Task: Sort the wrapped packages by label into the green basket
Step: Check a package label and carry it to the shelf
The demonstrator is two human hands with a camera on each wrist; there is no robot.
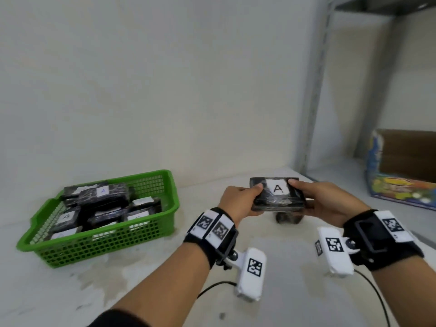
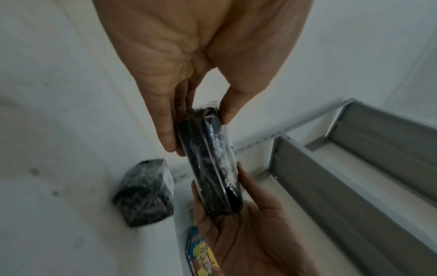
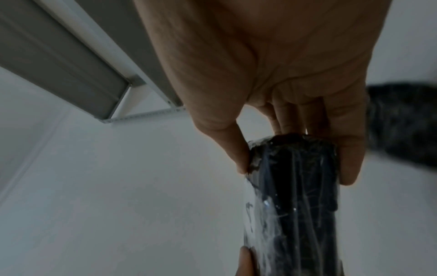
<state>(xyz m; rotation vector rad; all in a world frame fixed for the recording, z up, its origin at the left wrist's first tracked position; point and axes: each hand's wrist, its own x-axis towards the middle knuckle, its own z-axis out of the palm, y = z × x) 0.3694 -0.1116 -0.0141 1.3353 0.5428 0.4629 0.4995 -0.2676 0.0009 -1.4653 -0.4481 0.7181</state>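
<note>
A black plastic-wrapped package (image 1: 276,194) with a white label marked A is held flat above the table between both hands. My left hand (image 1: 240,199) pinches its left end, thumb on top. My right hand (image 1: 323,199) pinches its right end the same way. In the left wrist view the package (image 2: 210,164) shows edge-on between thumb and fingers. The right wrist view shows its end (image 3: 293,186) gripped too. The green basket (image 1: 151,232) stands at the left with several wrapped packages inside, some marked A. Another wrapped package (image 1: 289,217) lies on the table below the held one.
A white wall rises behind the table. A grey metal shelf upright (image 1: 316,100) stands at the right, and a colourful cardboard box (image 1: 401,166) sits on the shelf beyond it. Cables trail from both wrist cameras near the front edge.
</note>
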